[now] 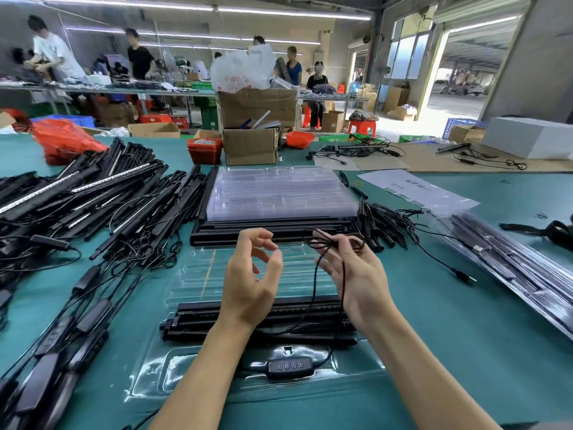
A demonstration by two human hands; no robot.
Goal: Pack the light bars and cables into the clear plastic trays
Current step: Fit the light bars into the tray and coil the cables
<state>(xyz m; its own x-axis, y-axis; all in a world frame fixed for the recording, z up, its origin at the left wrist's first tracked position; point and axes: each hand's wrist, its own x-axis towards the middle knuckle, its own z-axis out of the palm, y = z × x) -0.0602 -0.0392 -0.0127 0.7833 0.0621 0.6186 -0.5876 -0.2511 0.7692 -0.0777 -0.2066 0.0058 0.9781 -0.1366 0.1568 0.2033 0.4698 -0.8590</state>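
Observation:
A clear plastic tray (192, 274) lies on the green table in front of me. Black light bars (198, 318) sit across its middle, and an inline controller with buttons (290, 366) rests in its near pocket. My right hand (353, 274) hovers above the tray and pinches a looped thin black cable (314, 283) that hangs down to the bars. My left hand (251, 274) floats beside it with fingers loosely curled, holding nothing. The cable's USB plug (463, 277) lies on the table to the right.
A stack of clear trays (279, 193) stands behind on more black bars (266, 231). A big heap of light bars and cables (83, 206) fills the left. A packed tray (511, 259) lies at the right. Cardboard boxes (251, 144) and people stand beyond.

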